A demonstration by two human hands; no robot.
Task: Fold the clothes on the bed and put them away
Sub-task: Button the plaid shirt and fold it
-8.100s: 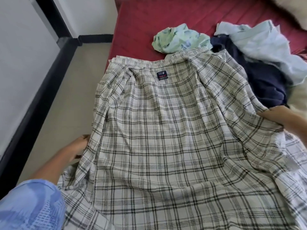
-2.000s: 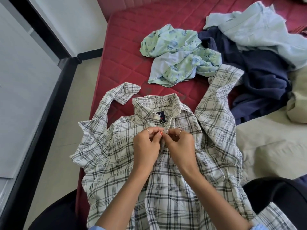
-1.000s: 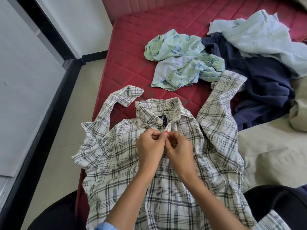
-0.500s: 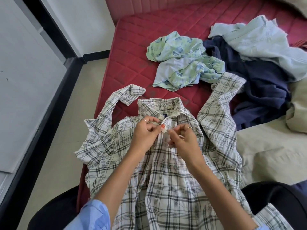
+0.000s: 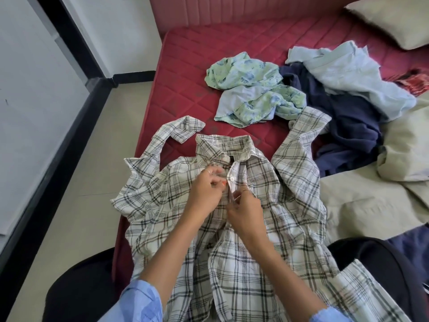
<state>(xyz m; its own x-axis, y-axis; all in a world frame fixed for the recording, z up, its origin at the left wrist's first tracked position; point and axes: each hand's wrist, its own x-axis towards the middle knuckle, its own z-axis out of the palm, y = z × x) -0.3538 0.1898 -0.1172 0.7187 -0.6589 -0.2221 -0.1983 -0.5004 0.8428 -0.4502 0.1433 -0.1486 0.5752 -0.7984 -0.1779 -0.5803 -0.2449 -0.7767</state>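
A white plaid shirt [image 5: 274, 205] lies front-up on the near edge of the red bed [image 5: 181, 89], collar away from me, sleeves spread to both sides. My left hand [image 5: 205, 194] pinches the left front edge of the shirt a little below the collar. My right hand [image 5: 243, 210] pinches the button placket right beside it. The top button under the collar looks fastened. Behind the shirt lie a crumpled green floral garment [image 5: 250, 89], a dark navy garment [image 5: 348, 122] and a light blue shirt [image 5: 352, 73].
A beige sheet [image 5: 362, 201] covers the bed's right side, and a beige pillow [image 5: 394, 19] sits at the far right corner. Tiled floor [image 5: 97, 182] and a white wall with black skirting run along the left. My dark-clad knees frame the shirt's lower part.
Both hands have slid a little down the placket from the collar. The collar now sits closed over the dark label, which showed a second ago.
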